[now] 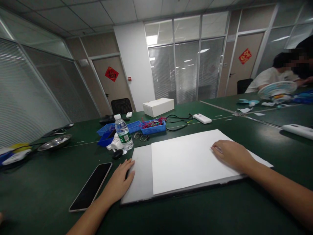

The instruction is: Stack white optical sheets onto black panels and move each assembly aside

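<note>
A white sheet of paper (pixel 183 163) lies on a flat grey board (pixel 140 176), whose left strip shows beyond the paper. At the board's left edge rests my left hand (pixel 119 182), its fingers and thumb apart and nothing in it. My right hand (pixel 230 155) lies on the right part of the paper with its fingers curled in. A small pale spot shows between those fingers; what it is I cannot make out. Left of my left hand, a smartphone (pixel 91 187) with a dark screen lies flat on the green table (pixel 49 179).
Beyond the board stand a water bottle (pixel 123 133), eyeglasses (pixel 141 136), blue trays (pixel 153 129) with red wires, a white box (pixel 158 107) and a white power-bank-like block (pixel 202 118). A metal dish (pixel 55 142) lies at left. People (pixel 271 76) sit far right.
</note>
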The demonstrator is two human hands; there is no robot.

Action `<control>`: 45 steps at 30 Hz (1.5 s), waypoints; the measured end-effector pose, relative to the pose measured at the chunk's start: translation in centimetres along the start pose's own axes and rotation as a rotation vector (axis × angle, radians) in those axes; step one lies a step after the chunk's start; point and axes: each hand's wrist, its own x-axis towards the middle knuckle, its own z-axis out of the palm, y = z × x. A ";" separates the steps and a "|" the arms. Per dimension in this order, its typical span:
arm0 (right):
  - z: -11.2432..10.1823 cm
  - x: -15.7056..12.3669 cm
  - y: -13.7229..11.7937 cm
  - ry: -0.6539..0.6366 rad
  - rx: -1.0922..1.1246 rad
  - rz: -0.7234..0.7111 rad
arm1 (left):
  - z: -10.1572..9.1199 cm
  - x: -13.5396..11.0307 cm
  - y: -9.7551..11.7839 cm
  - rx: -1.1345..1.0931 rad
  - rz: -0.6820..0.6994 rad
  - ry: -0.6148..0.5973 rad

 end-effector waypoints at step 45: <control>0.5 -1.8 -5.6 0.024 0.149 -0.437 | -0.2 0.0 0.0 -0.015 0.033 -0.043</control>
